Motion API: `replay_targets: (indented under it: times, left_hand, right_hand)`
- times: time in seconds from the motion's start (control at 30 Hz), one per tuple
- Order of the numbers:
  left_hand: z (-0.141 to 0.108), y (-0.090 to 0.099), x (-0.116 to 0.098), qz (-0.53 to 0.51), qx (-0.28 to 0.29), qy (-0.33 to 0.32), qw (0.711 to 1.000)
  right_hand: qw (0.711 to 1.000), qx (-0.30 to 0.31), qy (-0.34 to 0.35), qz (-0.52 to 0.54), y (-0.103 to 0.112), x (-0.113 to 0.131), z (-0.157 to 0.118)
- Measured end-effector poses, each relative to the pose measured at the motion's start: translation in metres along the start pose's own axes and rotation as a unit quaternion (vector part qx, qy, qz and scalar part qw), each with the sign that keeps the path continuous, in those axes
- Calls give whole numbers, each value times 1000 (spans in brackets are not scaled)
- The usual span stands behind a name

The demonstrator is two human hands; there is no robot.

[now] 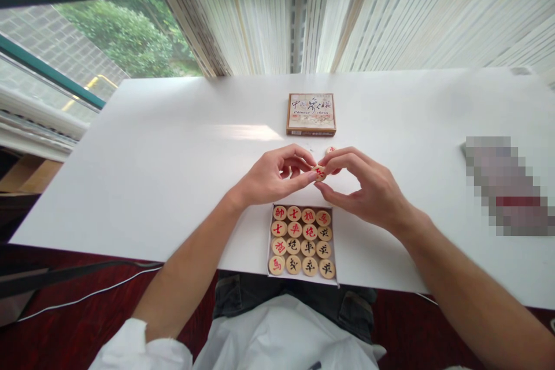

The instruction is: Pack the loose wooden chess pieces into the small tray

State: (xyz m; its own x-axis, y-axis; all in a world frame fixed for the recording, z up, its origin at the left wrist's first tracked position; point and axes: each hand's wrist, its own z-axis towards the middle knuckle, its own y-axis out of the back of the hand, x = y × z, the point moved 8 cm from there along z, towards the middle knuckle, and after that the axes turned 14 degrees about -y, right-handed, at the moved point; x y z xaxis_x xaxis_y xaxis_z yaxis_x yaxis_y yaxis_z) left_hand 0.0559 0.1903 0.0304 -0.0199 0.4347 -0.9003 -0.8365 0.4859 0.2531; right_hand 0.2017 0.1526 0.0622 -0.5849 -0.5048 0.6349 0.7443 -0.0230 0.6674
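Observation:
Between my two hands is a round wooden Chinese chess piece [319,173] with a red character on its face. My left hand [280,172] pinches it from the left with thumb and fingertips. From the right, the fingers and thumb of my right hand [362,185] close on the same piece. Just behind my right fingers lies another red-marked piece [331,150], partly hidden. Below my hands, near the front edge, sits an open white tray [270,243] with rows of chess pieces, some red and some black.
A flat box lid [311,113] printed "Chinese chess" lies farther back on the white table [151,185]. On the right is a blurred-out object [505,185]. Striped curtains [368,11] and a window [117,29] stand behind the table.

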Motion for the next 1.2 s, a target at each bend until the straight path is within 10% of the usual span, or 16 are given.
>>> replay_targets:
  times: [0.6,1.2]
  left_hand:
    - [-3,37,-2,321,33,-90,942]
    - [-3,27,16,322,61,-62,943]
  right_hand:
    - [987,29,-115,-105,20,-52,7]
    - [968,104,-154,-167,17,-70,3]
